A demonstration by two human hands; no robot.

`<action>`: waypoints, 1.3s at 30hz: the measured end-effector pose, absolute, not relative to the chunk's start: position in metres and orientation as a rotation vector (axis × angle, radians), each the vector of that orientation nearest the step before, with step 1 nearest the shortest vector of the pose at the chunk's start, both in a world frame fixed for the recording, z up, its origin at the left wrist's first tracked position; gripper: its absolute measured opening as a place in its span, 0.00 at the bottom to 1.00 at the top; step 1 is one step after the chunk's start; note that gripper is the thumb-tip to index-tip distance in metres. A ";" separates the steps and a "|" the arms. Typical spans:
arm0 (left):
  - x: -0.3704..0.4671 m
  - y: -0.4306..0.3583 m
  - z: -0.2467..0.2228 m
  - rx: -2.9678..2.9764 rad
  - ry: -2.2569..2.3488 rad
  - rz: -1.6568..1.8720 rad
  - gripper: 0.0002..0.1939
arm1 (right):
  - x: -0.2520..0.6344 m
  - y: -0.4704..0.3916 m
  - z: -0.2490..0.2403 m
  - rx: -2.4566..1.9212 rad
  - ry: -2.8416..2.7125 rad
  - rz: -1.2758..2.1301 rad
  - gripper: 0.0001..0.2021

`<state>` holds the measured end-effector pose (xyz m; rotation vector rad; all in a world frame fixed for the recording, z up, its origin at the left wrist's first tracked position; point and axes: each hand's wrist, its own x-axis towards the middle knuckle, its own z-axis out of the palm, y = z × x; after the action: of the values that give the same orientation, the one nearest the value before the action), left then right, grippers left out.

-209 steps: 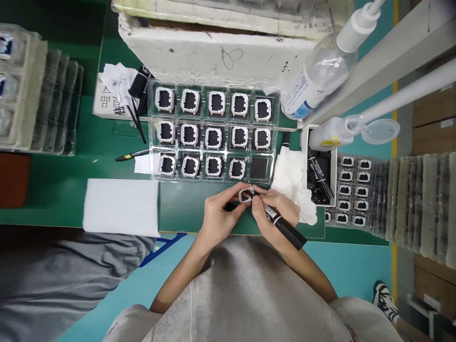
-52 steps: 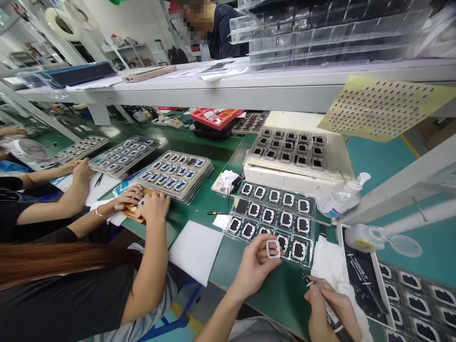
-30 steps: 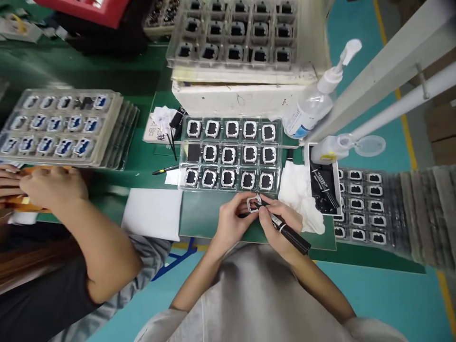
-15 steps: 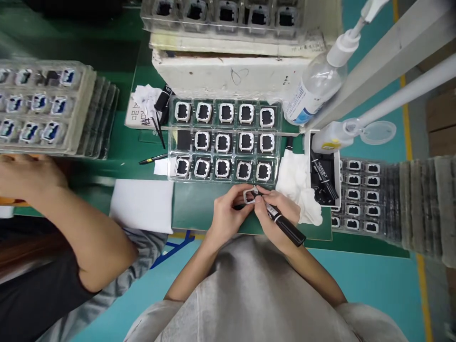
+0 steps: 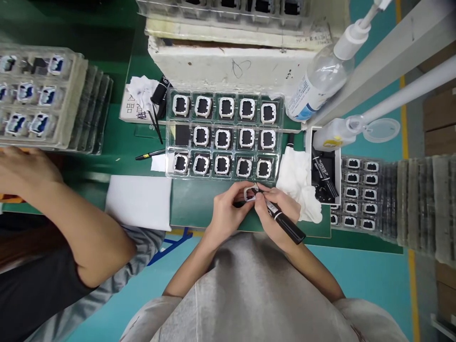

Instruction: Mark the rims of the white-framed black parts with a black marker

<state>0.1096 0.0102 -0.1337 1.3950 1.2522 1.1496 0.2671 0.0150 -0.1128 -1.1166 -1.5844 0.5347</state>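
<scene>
Between my thumb and fingers, my left hand point(image 5: 228, 207) pinches a small white frame point(image 5: 246, 194) just in front of the tray. My right hand point(image 5: 276, 209) grips a black marker point(image 5: 289, 227), its tip end at the frame and its body slanting down to the right. The fingertips of both hands nearly meet around the frame. A clear plastic tray point(image 5: 212, 153) lies beyond my hands, with similar white frames in its compartments. One compartment at the left of its middle row shows only a dark square point(image 5: 182, 135).
White cloth point(image 5: 297, 183) and a box of markers point(image 5: 337, 178) are right of the tray. Bottles point(image 5: 322, 80) stand behind. Folded white sheet point(image 5: 138, 202) lies left. Another person's arm point(image 5: 85, 223) rests at far left, near stacked trays point(image 5: 76, 118).
The view has shifted slightly. Both hands keep their hold on the frame and the marker, with little visible movement.
</scene>
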 end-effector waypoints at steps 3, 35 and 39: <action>0.110 0.010 -0.132 1.404 1.272 1.132 0.17 | 0.267 0.014 -0.112 -1.131 -1.582 0.532 0.08; 0.114 0.004 -0.127 1.490 1.434 1.096 0.13 | 0.266 0.019 -0.109 -1.125 -1.673 0.498 0.09; 0.115 0.007 -0.128 1.364 1.365 1.121 0.15 | 0.269 0.017 -0.112 -1.236 -1.528 0.634 0.09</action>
<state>0.1151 0.0066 -0.1278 1.3640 1.3651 1.1214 0.2690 0.0175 -0.1116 -1.2357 -1.5283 0.6339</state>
